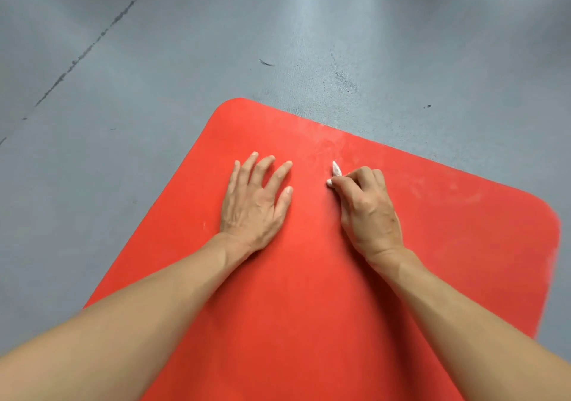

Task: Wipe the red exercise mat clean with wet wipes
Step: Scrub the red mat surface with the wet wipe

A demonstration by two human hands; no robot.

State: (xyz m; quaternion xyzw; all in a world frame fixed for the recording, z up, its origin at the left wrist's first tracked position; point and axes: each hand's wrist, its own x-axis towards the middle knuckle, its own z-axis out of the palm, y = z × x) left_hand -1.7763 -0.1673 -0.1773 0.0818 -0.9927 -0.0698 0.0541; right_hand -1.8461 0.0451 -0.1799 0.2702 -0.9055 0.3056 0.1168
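Down low, a red mat (309,292) flat on a grey floor (123,61), far corner pointing up and away. Left hand (255,203) flat on the mat, fingers spread and straight, grip released, holding nothing. Right hand (369,207) just beside it, a small gap of red between them, fingers curled, grip grasping a small white wet wipe (335,173) bunched up tight, with a bit poking out past the fingertips and touching the mat. Pale dusty smears (327,144) on the mat beyond the wipe and along the far edge. Both bare arms reaching in from the bottom. Thin dark crack (89,45) across the floor at the left, a small dark scrap (266,62) and a scuffed patch (344,81) farther off.
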